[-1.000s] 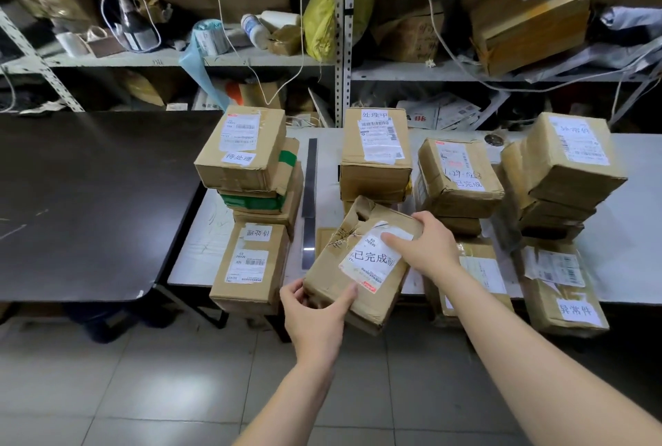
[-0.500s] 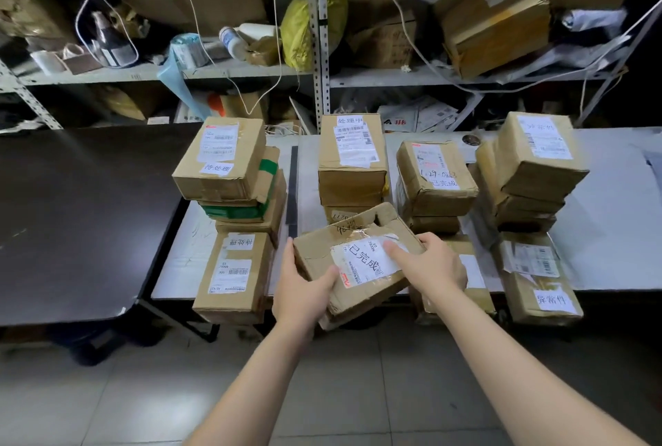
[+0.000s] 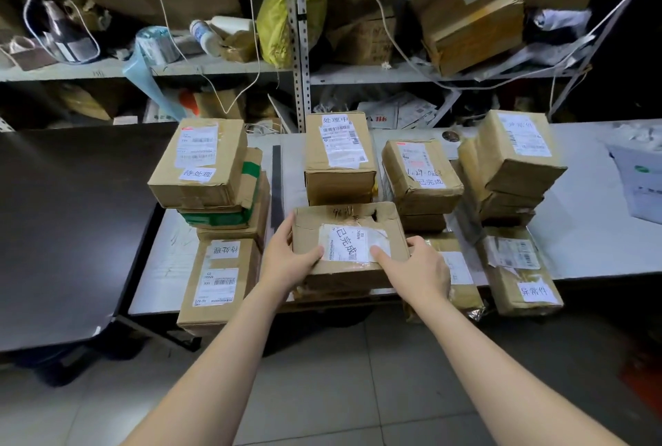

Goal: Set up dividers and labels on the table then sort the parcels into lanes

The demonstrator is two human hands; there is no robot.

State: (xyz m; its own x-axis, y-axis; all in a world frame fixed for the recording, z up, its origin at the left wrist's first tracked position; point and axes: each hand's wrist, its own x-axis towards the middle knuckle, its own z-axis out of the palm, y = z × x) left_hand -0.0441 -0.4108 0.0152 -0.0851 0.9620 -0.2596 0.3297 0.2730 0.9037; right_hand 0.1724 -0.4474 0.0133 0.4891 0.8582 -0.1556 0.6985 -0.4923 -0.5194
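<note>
Both hands hold a brown cardboard parcel (image 3: 349, 230) with a white handwritten label, lying flat on another parcel at the white table's (image 3: 157, 277) front edge. My left hand (image 3: 286, 261) grips its left side, thumb on top. My right hand (image 3: 415, 268) grips its right front corner, thumb on the label. A dark divider strip (image 3: 276, 187) lies on the table just left of it. Stacks of labelled parcels stand in lanes: a left stack (image 3: 206, 166), a middle stack (image 3: 338, 155), a stack (image 3: 419, 173) right of that, and a far-right stack (image 3: 516, 155).
A dark table (image 3: 64, 230) adjoins on the left. Metal shelving (image 3: 297, 33) behind holds boxes, a yellow bag, bottles and cables. White packages (image 3: 641, 173) lie at the table's far right. Tiled floor lies below the table's front edge, where several parcels overhang.
The parcel was held tilted in front of the table; both hands have turned it level and set it down on the parcel at the front of the middle lane.
</note>
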